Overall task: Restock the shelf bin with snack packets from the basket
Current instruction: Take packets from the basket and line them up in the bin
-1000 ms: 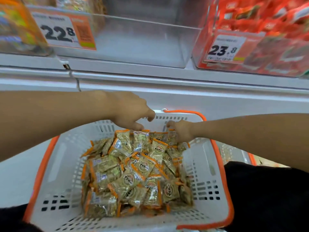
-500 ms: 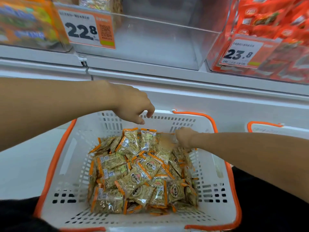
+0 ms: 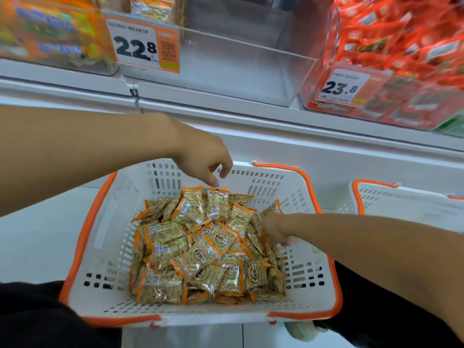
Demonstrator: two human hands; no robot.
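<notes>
A: Where were the snack packets (image 3: 200,244) found?

B: They were piled in the white basket (image 3: 100,247) with the orange rim. The pile was heaped toward the basket's middle and right side.

A: What was done with the left hand (image 3: 200,156)?

B: It was held just above the far end of the basket. Its fingers (image 3: 227,169) were curled down loosely, with the fingertips close over the top packets. Nothing was gripped by it.

A: And the right hand (image 3: 272,228)?

B: It was pushed down into the packets at the basket's right side. Packets were touched by it. Its fingers were hidden, so whether any packet was gripped cannot be told.

A: Where was the shelf bin (image 3: 238,64) seen?

B: The clear bin was seen above and behind the basket, with a price tag (image 3: 144,47) stuck on its front. A few packets were seen at its back left corner.
</notes>
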